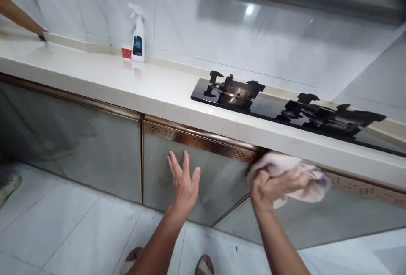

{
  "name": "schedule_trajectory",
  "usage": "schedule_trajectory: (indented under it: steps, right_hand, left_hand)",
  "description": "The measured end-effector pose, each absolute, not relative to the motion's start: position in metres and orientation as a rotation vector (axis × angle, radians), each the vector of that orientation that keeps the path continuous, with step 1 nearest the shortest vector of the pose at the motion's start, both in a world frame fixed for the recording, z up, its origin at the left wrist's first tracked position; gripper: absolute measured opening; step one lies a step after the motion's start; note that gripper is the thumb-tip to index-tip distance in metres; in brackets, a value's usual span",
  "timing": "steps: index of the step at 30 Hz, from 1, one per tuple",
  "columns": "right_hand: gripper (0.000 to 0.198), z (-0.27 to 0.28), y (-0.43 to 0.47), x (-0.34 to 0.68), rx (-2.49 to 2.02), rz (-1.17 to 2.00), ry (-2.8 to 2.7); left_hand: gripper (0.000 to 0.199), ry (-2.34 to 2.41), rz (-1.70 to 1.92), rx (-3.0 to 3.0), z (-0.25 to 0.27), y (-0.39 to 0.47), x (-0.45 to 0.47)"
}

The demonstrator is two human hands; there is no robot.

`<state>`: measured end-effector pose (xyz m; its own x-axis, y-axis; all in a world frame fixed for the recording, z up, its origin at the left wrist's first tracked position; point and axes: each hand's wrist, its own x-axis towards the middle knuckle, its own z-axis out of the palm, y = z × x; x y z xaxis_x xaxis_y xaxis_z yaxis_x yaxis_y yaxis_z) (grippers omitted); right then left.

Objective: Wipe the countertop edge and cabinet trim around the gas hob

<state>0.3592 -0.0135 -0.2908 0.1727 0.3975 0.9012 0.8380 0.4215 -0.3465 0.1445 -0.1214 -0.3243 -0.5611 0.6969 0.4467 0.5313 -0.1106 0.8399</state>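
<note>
Wiping the cabinet door [222, 182] top edge.
Right hand [269, 188] grips cloth [292, 177]; left hand [184, 184] spread flat. Best kept pressed evenly along the trim.

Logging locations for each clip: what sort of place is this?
Most likely a home kitchen: a gas hob set into a pale countertop, cabinet doors below, tiled walls, and a spray bottle by the backsplash.

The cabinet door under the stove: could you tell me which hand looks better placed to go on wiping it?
Probably the right hand: it grips the cloth against the cabinet door. The left hand is open, holding nothing.
</note>
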Motion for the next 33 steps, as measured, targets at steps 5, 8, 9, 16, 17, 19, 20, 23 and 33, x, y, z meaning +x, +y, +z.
schedule_trajectory:
  steps: [5,8,9,16,17,19,20,23,33]
  right_hand:
    - [0.066,-0.287,-0.035,0.28,-0.907,-0.699,-1.691]
    - [0.054,-0.283,-0.045,0.244,-0.823,-0.641,-1.827]
    - [0.052,-0.282,-0.046,0.233,-0.812,-0.588,-1.867]
    - [0.048,-0.262,-0.056,0.166,-0.575,-0.082,-2.293]
    - [0.048,-0.256,-0.06,0.159,-0.528,-0.073,-2.334]
    - [0.048,-0.246,-0.066,0.152,-0.435,-0.16,-2.38]
    - [0.048,-0.243,-0.067,0.152,-0.393,-0.239,-2.383]
    - [0.046,-0.249,-0.064,0.171,-0.346,-0.474,-2.27]
    - [0.046,-0.285,-0.054,0.272,-0.724,-0.598,-1.855]
  left_hand:
    - [0.063,1.877,1.887,1.284,-0.32,-0.126,0.144]
    - [0.062,1.837,1.98,1.23,-0.317,-0.127,0.141]
    - [0.061,1.832,2.017,1.221,-0.317,-0.127,0.139]
    - [0.072,1.833,2.146,0.79,-0.317,-0.119,0.118]
    - [0.073,1.811,2.143,0.724,-0.317,-0.118,0.114]
    - [0.073,1.758,2.161,0.655,-0.315,-0.118,0.108]
    - [0.071,1.741,2.176,0.649,-0.315,-0.118,0.105]
    - [0.059,1.767,2.208,0.702,-0.315,-0.119,0.104]
    - [0.064,1.66,2.094,1.215,-0.306,-0.132,0.154]
